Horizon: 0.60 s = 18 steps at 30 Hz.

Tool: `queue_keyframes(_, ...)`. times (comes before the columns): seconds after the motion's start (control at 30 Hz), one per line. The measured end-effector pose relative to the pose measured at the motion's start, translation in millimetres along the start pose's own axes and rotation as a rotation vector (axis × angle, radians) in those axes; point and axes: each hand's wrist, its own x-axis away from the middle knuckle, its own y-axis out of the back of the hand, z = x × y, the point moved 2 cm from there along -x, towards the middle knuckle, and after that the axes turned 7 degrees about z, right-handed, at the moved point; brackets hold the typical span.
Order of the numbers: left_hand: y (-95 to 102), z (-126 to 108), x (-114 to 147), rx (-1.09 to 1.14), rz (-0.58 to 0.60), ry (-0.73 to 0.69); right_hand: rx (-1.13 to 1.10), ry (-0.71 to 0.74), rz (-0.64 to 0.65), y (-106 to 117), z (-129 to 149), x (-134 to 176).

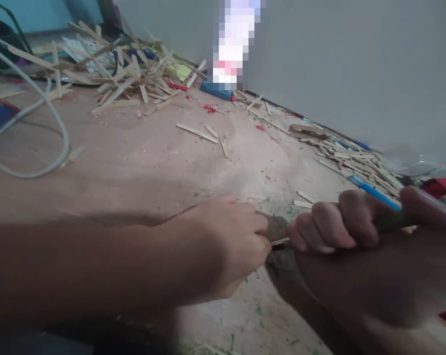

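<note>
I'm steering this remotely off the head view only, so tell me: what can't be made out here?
1. What the left hand pinches: hidden inside its fingers; only a thin pale strip shows.
2. The dark tool in the right hand: covered by the fist and motion-blurred.
3. The object by the wall: pixelated.
4. The red thing: cut by the right edge.

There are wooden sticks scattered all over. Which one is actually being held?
The short pale stick pinched between the left hand and right hand in the foreground. All the others lie loose on the table, in piles or strewn singly.
</note>
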Motion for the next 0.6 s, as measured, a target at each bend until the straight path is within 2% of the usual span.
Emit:
queue_keyframes(0.17,9.8,-1.1,7.4,0.040,-0.094,-0.021,0.036,-0.084,0.099,11.1,7.6,-10.5)
queue_keyframes(0.3,23.1,-3.0,7.8,0.038,-0.060,-0.006,0.066,-0.155,0.159,21.2,10.5,-11.1)
queue_keyframes(0.47,27.4,-2.4,6.1,0.034,0.000,-0.004,0.001,-0.053,0.121,12.7,9.2,-2.3)
queue_keyframes(0.6,26.3,-1.4,5.5,0.036,0.013,0.001,0.047,-0.036,0.152,6.5,7.8,5.3)
